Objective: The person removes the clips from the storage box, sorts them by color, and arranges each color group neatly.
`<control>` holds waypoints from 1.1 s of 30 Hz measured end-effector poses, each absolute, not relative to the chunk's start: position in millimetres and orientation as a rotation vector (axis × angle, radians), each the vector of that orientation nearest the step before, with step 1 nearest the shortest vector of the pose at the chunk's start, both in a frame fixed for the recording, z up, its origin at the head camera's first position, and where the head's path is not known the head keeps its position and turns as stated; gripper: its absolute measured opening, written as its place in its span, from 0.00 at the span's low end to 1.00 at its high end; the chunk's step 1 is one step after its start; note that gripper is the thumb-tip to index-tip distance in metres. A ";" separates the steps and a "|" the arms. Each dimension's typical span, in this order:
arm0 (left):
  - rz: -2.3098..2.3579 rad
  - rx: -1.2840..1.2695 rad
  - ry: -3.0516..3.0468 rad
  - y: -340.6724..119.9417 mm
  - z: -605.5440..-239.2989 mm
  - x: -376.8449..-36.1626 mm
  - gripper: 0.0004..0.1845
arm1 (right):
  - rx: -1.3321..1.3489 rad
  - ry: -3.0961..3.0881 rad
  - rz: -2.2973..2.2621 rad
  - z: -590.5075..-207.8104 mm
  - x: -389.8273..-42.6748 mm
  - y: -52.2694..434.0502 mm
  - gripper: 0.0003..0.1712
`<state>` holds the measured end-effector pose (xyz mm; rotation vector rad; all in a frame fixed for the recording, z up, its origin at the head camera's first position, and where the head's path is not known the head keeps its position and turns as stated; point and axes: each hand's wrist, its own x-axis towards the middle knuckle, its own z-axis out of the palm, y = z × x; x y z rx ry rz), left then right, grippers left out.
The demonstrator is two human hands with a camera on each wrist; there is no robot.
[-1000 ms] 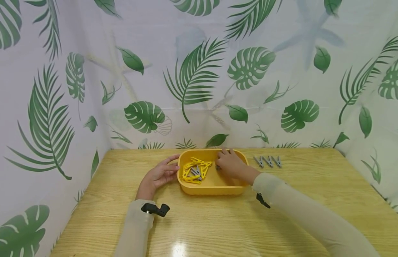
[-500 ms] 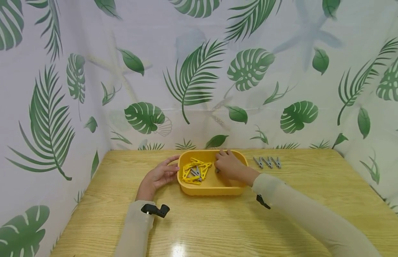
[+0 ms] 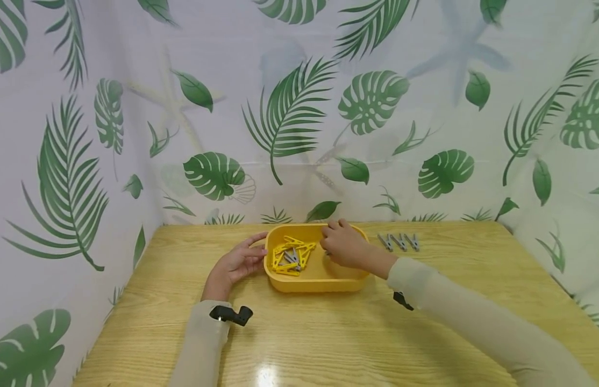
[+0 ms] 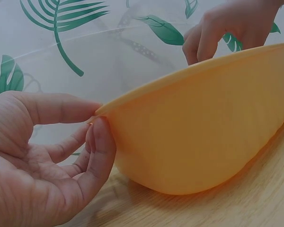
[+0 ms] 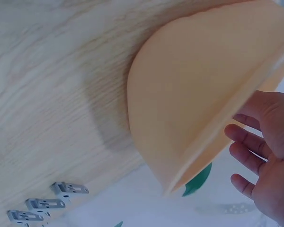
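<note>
A yellow plastic basket (image 3: 319, 286) stands on the table. My left hand (image 3: 234, 267) pinches the left end of its rim between thumb and fingers, as the left wrist view shows. Inside, toward the left, several yellow clothespins (image 3: 287, 272) lie heaped with some grey ones (image 3: 295, 257). My right hand (image 3: 347, 246) reaches into the right half of the basket, fingers bent downward. A bit of a grey clothespin (image 3: 327, 253) shows under its fingertips, mostly hidden by the hand. In the right wrist view the basket wall (image 5: 189, 85) hides the fingertips.
Right of the basket, three grey clothespins (image 3: 399, 243) lie in a row on the wooden table (image 3: 299, 333). Behind the table's back edge hangs a white cloth (image 3: 299, 199) printed with green leaves. The sides are draped likewise.
The right hand stays in the basket and shifts slightly, its wrist turning a little; the grey clothespin under its fingers shows less now. The left hand and basket keep their place.
</note>
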<state>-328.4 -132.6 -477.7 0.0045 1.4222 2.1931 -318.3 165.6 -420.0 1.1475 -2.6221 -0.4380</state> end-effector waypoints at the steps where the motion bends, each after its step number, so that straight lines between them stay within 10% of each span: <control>1: 2.194 0.007 1.421 -132.5 -477.7 -328.2 0.35 | 1.149 -2.615 -0.428 -418.3 -317.0 166.4 0.06; 33: 2.195 0.000 1.397 -132.8 -480.1 -331.1 0.35 | 0.910 -2.623 0.137 -380.1 -308.7 254.5 0.09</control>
